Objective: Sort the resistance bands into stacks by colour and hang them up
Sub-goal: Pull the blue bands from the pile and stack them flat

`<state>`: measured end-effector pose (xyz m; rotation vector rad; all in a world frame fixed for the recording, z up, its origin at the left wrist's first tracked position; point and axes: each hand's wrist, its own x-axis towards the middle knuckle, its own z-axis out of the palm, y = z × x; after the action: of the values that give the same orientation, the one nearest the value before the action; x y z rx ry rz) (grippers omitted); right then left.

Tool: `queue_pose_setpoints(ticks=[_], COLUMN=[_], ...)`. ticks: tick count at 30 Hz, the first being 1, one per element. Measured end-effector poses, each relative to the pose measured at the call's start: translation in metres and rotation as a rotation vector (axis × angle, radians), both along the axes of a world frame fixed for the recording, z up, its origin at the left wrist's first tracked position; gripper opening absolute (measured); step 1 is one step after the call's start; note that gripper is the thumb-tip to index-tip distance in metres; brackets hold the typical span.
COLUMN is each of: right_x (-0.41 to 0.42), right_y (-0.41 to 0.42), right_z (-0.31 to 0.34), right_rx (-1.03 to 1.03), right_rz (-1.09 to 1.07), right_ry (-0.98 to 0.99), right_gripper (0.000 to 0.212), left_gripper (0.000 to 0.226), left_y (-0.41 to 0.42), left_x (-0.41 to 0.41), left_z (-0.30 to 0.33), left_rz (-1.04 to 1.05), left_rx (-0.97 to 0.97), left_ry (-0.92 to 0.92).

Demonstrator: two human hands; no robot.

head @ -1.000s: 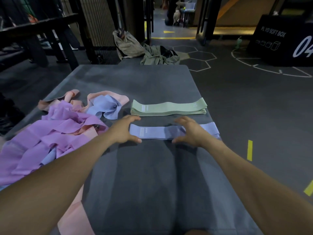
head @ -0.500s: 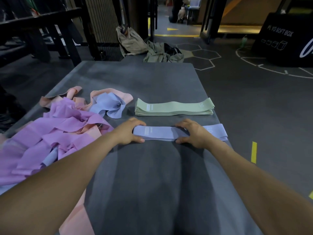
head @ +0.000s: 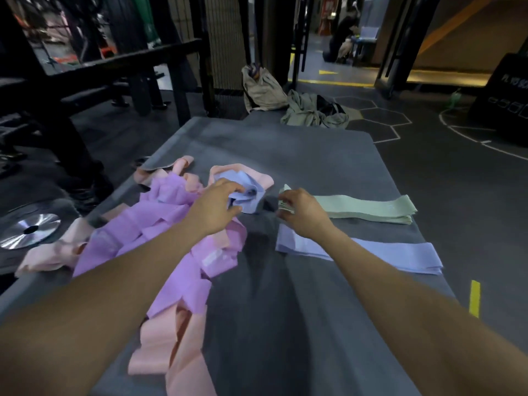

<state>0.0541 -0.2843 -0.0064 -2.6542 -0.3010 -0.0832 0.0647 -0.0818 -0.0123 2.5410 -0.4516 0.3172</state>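
Note:
On a grey mat (head: 285,324) a flat green band stack (head: 371,210) lies at the right, and a flat blue band stack (head: 394,252) lies in front of it. A tangled pile of purple bands (head: 148,238) and pink bands (head: 177,352) covers the left side. A crumpled blue band (head: 248,195) lies on a pink loop behind the pile. My left hand (head: 217,207) grips this crumpled blue band between fingers and thumb. My right hand (head: 300,215) hovers with loosely curled fingers over the left ends of the two stacks and holds nothing that I can see.
A silver weight plate (head: 28,230) lies off the mat at the left. Black rack frames (head: 120,67) stand behind it. Bags and clothes (head: 314,112) lie past the mat's far edge. A black plyo box (head: 508,90) stands at the far right. A yellow floor mark (head: 474,298) lies beside the mat.
Both hands have left the flat blue stack. My left hand moved up and left onto the crumpled blue band and took hold of it. My right hand shifted toward the stacks' left ends.

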Motion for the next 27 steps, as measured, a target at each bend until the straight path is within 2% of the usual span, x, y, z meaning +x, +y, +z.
queue_pose_setpoints(ticks=[4, 10, 16, 22, 25, 27], right_x=[0.037, 0.07, 0.074, 0.049, 0.028, 0.019], right_y=[0.045, 0.081, 0.091, 0.089, 0.092, 0.094], right_z=[-0.008, -0.03, -0.029, 0.004, 0.035, 0.057], right_rx=[0.034, -0.089, -0.012, 0.206, 0.323, 0.333], right_rz=[-0.068, -0.256, -0.334, -0.191, -0.108, -0.06], right_ry=[0.012, -0.02, -0.058, -0.13, -0.173, -0.215], right_gripper=[0.039, 0.036, 0.031, 0.017, 0.019, 0.018], left_gripper=[0.038, 0.035, 0.041, 0.031, 0.031, 0.033], left_y=[0.034, 0.055, 0.062, 0.061, 0.057, 0.053], left_x=[0.021, 0.038, 0.039, 0.031, 0.019, 0.008], left_z=[0.0, -0.009, -0.02, -0.004, 0.013, 0.029], left_rz=[0.108, 0.156, 0.161, 0.162, 0.171, 0.162], left_rx=[0.035, 0.056, 0.021, -0.063, -0.146, -0.17], left_ry=[0.003, 0.043, 0.083, 0.083, 0.08, 0.04])
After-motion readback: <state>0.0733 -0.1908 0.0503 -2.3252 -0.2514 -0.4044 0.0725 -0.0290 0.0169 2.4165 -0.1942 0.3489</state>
